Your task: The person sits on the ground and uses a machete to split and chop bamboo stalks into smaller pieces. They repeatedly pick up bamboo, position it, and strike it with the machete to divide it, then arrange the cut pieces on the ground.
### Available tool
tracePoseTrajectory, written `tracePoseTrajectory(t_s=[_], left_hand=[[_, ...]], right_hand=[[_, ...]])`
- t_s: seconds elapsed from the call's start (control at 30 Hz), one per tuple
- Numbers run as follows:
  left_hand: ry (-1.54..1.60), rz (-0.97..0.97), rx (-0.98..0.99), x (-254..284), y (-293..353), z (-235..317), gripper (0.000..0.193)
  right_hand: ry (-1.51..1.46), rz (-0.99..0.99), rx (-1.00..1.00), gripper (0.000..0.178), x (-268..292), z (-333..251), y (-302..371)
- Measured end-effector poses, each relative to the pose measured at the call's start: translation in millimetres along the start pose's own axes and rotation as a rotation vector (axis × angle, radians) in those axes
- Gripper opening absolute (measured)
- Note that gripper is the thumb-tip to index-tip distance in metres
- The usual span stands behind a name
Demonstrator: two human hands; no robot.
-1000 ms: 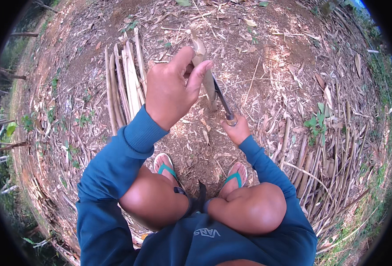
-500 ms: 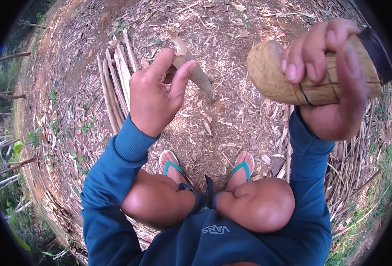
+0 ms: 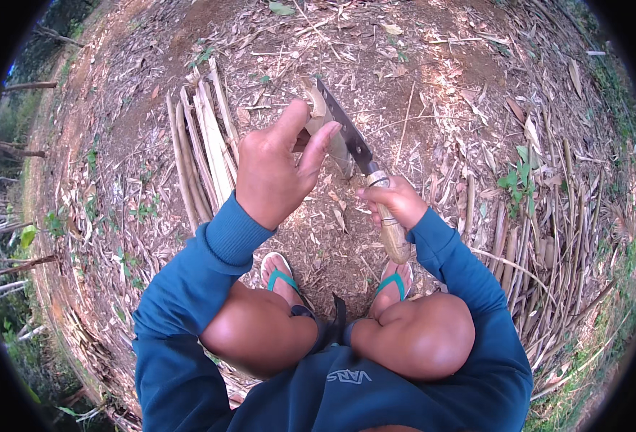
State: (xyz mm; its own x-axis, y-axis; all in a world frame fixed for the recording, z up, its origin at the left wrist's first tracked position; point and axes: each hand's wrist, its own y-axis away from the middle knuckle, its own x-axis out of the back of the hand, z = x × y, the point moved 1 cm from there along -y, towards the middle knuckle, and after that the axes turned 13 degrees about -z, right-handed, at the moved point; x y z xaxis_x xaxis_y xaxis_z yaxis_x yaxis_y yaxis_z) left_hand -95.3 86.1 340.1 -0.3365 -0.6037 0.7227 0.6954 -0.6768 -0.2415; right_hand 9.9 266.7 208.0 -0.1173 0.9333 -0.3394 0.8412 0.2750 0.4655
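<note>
My left hand (image 3: 276, 167) is closed, thumb and forefinger pinched round the upper part of a pale brown piece of wood (image 3: 319, 106). The fingers hide part of that wood, and its lower end reaches toward the ground. In my right hand (image 3: 404, 201) is a machete (image 3: 348, 131) with a dark blade and a rounded wooden handle. Its blade points away from me and lies along the right side of the wood. Whether the edge touches the wood, I cannot tell.
Several split sticks (image 3: 206, 144) lie together on the ground to the left. A larger heap of thin sticks (image 3: 541, 266) is at the right, beside a green seedling (image 3: 523, 180). Dry leaves and chips litter the soil. My sandalled feet (image 3: 282, 281) are close below the blade.
My right hand has swung the machete down from high at the right, near the camera, to beside the wood. My left hand keeps its hold, slightly further right and lower.
</note>
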Motion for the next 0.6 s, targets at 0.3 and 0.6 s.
tracePoseTrajectory(t_s=[0.3,0.6], left_hand=[[-0.002,0.046,-0.014,2.9,-5.0,-12.7,0.024],[0.058,0.08,0.051,5.2,3.1,-22.1,0.026]], right_hand=[[0.272,-0.067,1.322,0.018,-36.4,-166.4,77.1],[0.302,0.161,0.038,0.036,22.8,85.4,-36.5]])
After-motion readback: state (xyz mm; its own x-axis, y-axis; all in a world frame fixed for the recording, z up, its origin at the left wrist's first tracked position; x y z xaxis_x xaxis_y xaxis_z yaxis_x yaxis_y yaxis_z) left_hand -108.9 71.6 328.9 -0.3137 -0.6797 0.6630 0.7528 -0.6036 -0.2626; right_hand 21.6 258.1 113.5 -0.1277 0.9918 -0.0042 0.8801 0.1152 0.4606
